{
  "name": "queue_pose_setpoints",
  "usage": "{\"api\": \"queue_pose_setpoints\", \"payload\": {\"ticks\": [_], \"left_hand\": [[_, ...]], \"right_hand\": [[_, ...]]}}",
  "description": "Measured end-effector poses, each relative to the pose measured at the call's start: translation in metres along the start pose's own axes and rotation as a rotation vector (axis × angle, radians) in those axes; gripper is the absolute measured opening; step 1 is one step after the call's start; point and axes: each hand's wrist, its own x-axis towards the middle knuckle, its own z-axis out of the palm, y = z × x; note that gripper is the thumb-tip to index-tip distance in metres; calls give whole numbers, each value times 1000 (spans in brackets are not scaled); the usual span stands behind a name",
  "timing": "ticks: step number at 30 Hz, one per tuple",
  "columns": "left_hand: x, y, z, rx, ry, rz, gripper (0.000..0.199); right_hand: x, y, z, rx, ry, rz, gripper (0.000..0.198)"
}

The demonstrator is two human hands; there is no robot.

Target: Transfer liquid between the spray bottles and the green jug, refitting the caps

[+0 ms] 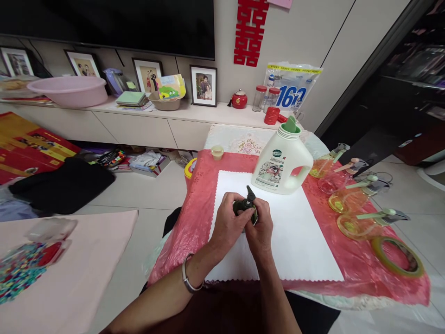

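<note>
Bottle [238,207], small and dark green, topped with a black pump head [250,194]; held in both hands above a white rectangular sheet with scalloped edges [295,241]. Cannot tell whether its base touches the sheet; the hands cover it.

Left hand [229,215]: fingers curled around one side of the bottle, thumb laid across its near face. Silver metal bangle [187,274] at the wrist. Right hand [261,222]: wrapped around the opposite side, fingers bent, grasping the bottle. Pump head projects upward between the hands; most of the body and its label hidden.

Beneath the sheet: translucent red plastic table cover [181,250]. Large off-white plastic jug with side handle and green spout [283,162] stands upright on the far part of the sheet, just beyond the hands. Small round tub with pale contents [217,152] near the far left of the cover.

Right side of table: row of four clear spray bottles with pale nozzles [356,226]; tint of contents uncertain against the red. Nearest the viewer in that line, a yellowish roll of tape [415,269] lies flat.
</note>
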Motion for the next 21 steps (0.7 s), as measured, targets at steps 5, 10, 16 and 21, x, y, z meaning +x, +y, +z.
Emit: {"api": "queue_pose_setpoints", "payload": {"ticks": [5,10,16,21], "left_hand": [[1,-1,-1,11,23,33,22],[1,-3,-2,21,-8,18,22],[0,-5,-3,16,-22,-5,23],[-2,-13,-6,-83,-36,-24,32]], "right_hand": [[2,-3,-3,36,-72,12,28],[4,-5,-15,125,-208,79,31],[6,0,-22,215,-263,124,30],[10,-1,-24,231,-297,127,30]]}}
